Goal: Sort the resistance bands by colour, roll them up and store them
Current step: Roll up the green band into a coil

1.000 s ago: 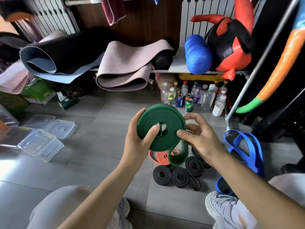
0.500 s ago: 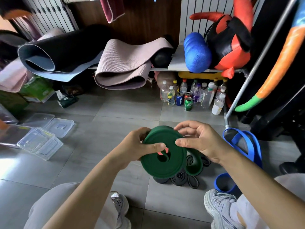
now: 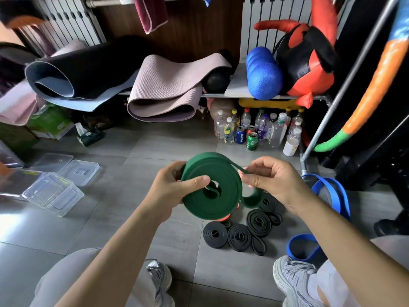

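Green band (image 3: 221,207) is being held up in front of the person, above the grey tiled floor (image 3: 110,218). It is wound into a thick flat coil, tilted so its face is turning toward the camera. Left hand (image 3: 172,191) is gripping the coil's left side, with the thumb pressing on the top face near the centre hole and the fingers curling round behind. Right hand (image 3: 272,185) is pinching the loose tail of the same band between thumb and forefinger at the coil's upper right rim. A short slack loop of green is hanging down under that hand.

On the floor just below the coil, black bands (image 3: 239,237) are lying rolled in a tight cluster, rolls touching each other. An orange band (image 3: 224,217) is peeking out under the coil's lower edge — mostly hidden. Blue band (image 3: 332,196) is lying unrolled at far right, looping down toward the right shoe (image 3: 294,282).

Clear tubs (image 3: 53,193) are sitting well apart at left, lids beside them. Bottles and cans (image 3: 252,141) are standing bunched under the shelf (image 3: 236,87) — on it a black mat (image 3: 73,78), a pink mat (image 3: 168,94) and a blue foam roller (image 3: 263,76) are resting.
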Motion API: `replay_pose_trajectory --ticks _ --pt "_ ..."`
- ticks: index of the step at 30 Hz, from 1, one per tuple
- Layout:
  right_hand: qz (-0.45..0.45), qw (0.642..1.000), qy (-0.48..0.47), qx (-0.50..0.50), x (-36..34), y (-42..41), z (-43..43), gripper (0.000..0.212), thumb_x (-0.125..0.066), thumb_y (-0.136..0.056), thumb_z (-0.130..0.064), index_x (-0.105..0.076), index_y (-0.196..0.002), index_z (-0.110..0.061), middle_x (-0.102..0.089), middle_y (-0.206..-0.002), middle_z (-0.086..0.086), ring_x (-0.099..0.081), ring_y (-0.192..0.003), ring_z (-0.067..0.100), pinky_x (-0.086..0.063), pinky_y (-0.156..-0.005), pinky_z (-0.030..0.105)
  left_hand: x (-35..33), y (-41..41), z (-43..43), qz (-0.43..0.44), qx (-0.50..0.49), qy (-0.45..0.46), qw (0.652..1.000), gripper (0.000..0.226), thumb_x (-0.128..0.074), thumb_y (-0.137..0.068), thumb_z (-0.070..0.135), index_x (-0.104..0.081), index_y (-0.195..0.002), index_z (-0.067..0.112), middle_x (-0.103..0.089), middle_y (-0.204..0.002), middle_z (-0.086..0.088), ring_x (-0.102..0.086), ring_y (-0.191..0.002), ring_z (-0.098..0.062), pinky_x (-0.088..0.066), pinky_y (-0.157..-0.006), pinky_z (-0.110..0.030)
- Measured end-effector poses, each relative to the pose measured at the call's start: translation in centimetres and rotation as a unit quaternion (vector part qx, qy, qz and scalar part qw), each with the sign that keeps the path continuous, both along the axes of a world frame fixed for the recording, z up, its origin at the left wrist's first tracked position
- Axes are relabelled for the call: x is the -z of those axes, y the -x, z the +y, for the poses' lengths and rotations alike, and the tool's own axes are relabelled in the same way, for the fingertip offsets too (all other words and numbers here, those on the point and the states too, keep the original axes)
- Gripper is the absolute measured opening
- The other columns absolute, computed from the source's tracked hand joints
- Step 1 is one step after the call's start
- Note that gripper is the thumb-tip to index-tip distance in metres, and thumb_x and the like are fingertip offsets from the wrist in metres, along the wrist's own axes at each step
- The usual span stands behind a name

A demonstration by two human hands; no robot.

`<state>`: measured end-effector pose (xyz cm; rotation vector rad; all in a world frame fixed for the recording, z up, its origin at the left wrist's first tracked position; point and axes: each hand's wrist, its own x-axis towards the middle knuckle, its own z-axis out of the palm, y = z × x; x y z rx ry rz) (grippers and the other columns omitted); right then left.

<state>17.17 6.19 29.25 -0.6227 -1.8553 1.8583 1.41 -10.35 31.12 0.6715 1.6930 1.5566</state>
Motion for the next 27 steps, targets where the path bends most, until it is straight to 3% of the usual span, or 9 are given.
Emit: replay_pose_trajectory --ticks 4,7,8,11,14,18,23,27 --pt "-0.003 0.999 0.008 0.039 0.9 0.5 -0.9 0.016 -0.074 -0.067 -0.017 -0.063 -0.077 -0.013 -0.067 -0.058 -0.008 -0.058 -0.054 0.001 -0.042 -0.052 0.011 0.5 0.0 0.2 -0.047 -0.041 -0.009 0.998 0.045 -0.078 -0.062 0.024 -0.065 -0.102 0.007 -0.070 -0.091 -0.010 -0.068 -0.080 -0.025 -0.057 -0.069 -0.041" --pt "-0.017 0.997 -0.040 0.057 1.1 0.7 -1.1 0.010 -0.073 -0.071 -0.027 -0.068 -0.079 -0.022 -0.070 -0.074 -0.013 -0.062 -0.075 -0.001 -0.044 -0.071 0.014 0.5 -0.4 0.6 -0.060 -0.064 -0.012 0.996 0.049 -0.085 -0.060 0.022 -0.066 -0.102 0.006 -0.070 -0.088 -0.009 -0.067 -0.076 -0.022 -0.056 -0.065 -0.038" --pt "-0.026 0.997 -0.056 0.056 0.9 0.6 -1.1 0.016 -0.072 -0.068 -0.034 -0.068 -0.080 -0.024 -0.070 -0.079 -0.011 -0.062 -0.080 0.002 -0.045 -0.074 0.016 0.4 -0.5 0.8 -0.061 -0.072 -0.013 0.995 0.051 -0.085 -0.058 0.024 -0.065 -0.102 0.006 -0.069 -0.088 -0.009 -0.067 -0.075 -0.022 -0.057 -0.065 -0.039" --pt "-0.052 0.993 -0.100 0.046 0.0 0.7 -1.5 0.031 -0.077 -0.067 -0.035 -0.060 -0.088 -0.020 -0.065 -0.082 -0.008 -0.062 -0.074 0.004 -0.050 -0.068 0.018 0.0 -1.1 1.5 -0.053 -0.085 -0.009 0.995 0.050 -0.078 -0.060 0.028 -0.065 -0.102 0.005 -0.068 -0.089 -0.011 -0.066 -0.075 -0.022 -0.058 -0.067 -0.041" --pt "-0.135 0.963 -0.220 0.081 -1.0 1.0 -2.2 0.047 -0.076 -0.069 -0.042 -0.049 -0.101 -0.019 -0.060 -0.084 -0.008 -0.060 -0.078 0.011 -0.048 -0.067 0.027 -1.0 -1.6 2.4 0.004 -0.078 0.009 0.997 0.036 -0.079 -0.070 0.022 -0.065 -0.099 0.007 -0.069 -0.086 -0.008 -0.067 -0.074 -0.020 -0.058 -0.066 -0.040" --pt "-0.169 0.940 -0.286 0.077 -2.5 2.2 -2.1 0.061 -0.073 -0.068 -0.048 -0.043 -0.116 -0.026 -0.058 -0.079 -0.010 -0.061 -0.080 0.018 -0.048 -0.066 0.031 -2.2 -0.4 3.3 0.076 -0.058 0.039 0.995 0.033 -0.080 -0.071 0.023 -0.064 -0.097 0.009 -0.068 -0.079 -0.002 -0.066 -0.066 -0.015 -0.059 -0.062 -0.039" --pt "-0.249 0.907 -0.333 0.060 -0.6 6.6 -1.3 0.064 -0.070 -0.065 -0.060 -0.045 -0.109 -0.021 -0.063 -0.091 -0.002 -0.062 -0.083 0.023 -0.053 -0.070 0.039 -0.6 3.5 4.3 0.030 -0.044 0.101 0.993 0.032 -0.078 -0.074 0.026 -0.063 -0.099 0.012 -0.067 -0.078 0.000 -0.066 -0.058 -0.007 -0.057 -0.054 -0.031" --pt "-0.330 0.875 -0.354 0.025 2.7 11.9 0.3 0.065 -0.064 -0.067 -0.067 -0.043 -0.103 -0.018 -0.059 -0.089 0.001 -0.058 -0.079 0.026 -0.049 -0.064 0.034 2.7 7.5 5.9 -0.013 -0.045 0.147 0.988 0.032 -0.076 -0.076 0.031 -0.061 -0.099 0.014 -0.068 -0.084 -0.001 -0.068 -0.069 -0.013 -0.059 -0.061 -0.036"
